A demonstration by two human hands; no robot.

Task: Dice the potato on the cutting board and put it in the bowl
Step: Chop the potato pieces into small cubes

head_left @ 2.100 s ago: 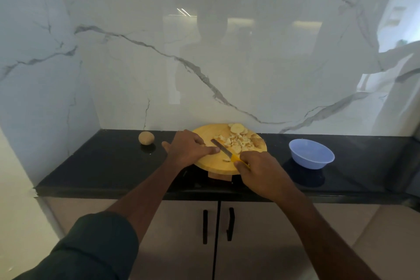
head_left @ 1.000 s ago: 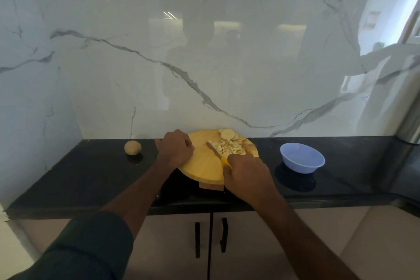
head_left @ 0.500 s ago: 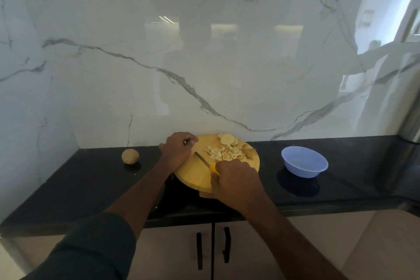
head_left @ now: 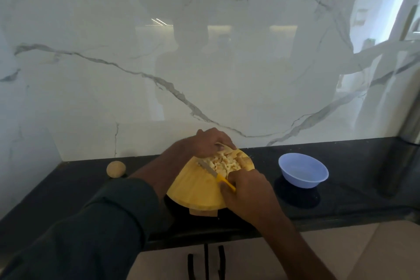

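Right hand grips knife on board; left hand curls over dice at 12 o'clock. Bowl at 3 o'clock. No legible writing.

cutting board: looked like pale wood, smooth, kinda matt, faint grain lines
knife: dull metal blade with a toothed edge, bright yellow plastic-looking handle
bowl: light blue plastic by the look of it, smooth with a soft sheen
desk: black stone-like top, polished, threw back reflections
wall: white marble-look slab with grey veins, super glossy
whole potato: tan skin, matt and a bit rough
sleeve: dark cloth, matt
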